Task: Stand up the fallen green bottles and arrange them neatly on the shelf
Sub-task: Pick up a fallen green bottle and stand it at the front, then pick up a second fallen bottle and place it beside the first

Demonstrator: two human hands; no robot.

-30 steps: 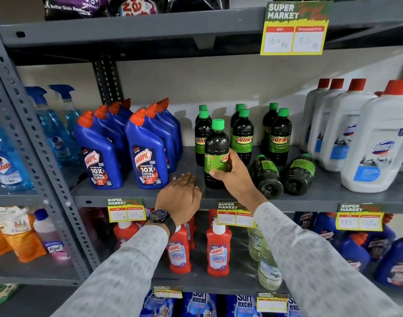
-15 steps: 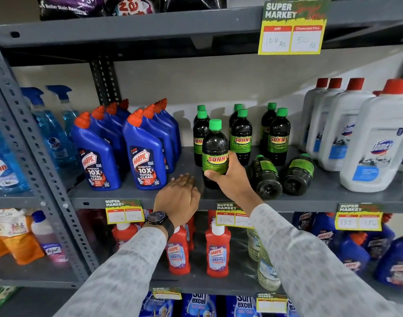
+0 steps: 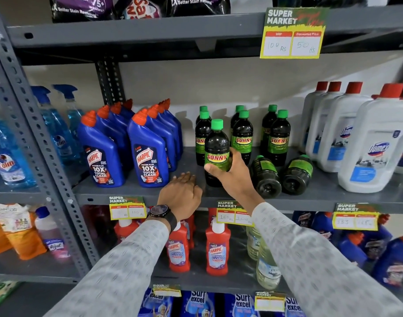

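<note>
My right hand (image 3: 232,177) grips an upright dark bottle (image 3: 216,145) with a green cap and a green SUNNY label, standing at the front of the grey middle shelf (image 3: 321,195). Behind it stand several more green-capped bottles (image 3: 243,136) in three short rows. Two of the same bottles lie on their sides, bases toward me: one (image 3: 265,176) just right of my right hand, the other (image 3: 296,175) beside it. My left hand (image 3: 181,195) rests flat on the shelf's front edge, left of the held bottle, holding nothing.
Blue Harpic bottles (image 3: 148,154) stand left of the green bottles and large white Domex jugs (image 3: 376,145) to the right. Price tags (image 3: 235,213) hang on the shelf edge. Red Harpic bottles (image 3: 217,250) fill the shelf below. A shelf upright (image 3: 35,133) stands at left.
My right hand has turned the held bottle so its SUNNY label faces me, keeping it upright in the same spot. My left hand stays on the shelf edge.
</note>
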